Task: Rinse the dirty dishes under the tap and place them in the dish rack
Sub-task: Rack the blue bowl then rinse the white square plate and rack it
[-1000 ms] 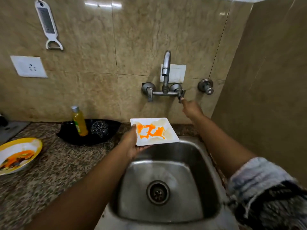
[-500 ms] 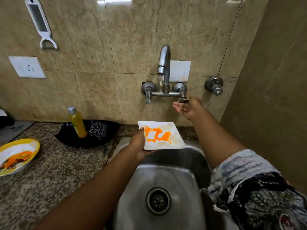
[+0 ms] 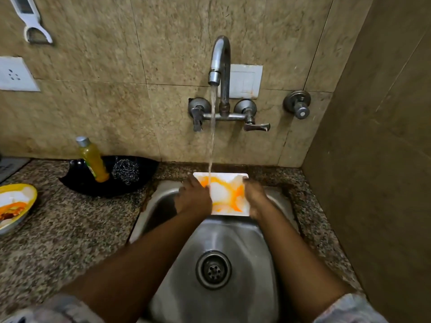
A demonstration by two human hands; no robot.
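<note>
While water runs — plate (image 3: pixel 224 194) under tap (image 3: pixel 220 66)

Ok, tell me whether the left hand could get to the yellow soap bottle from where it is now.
Probably yes, once it lets go: the left hand grips the white plate under the water, and the soap bottle stands on its side of the sink, with nothing between them.
</note>
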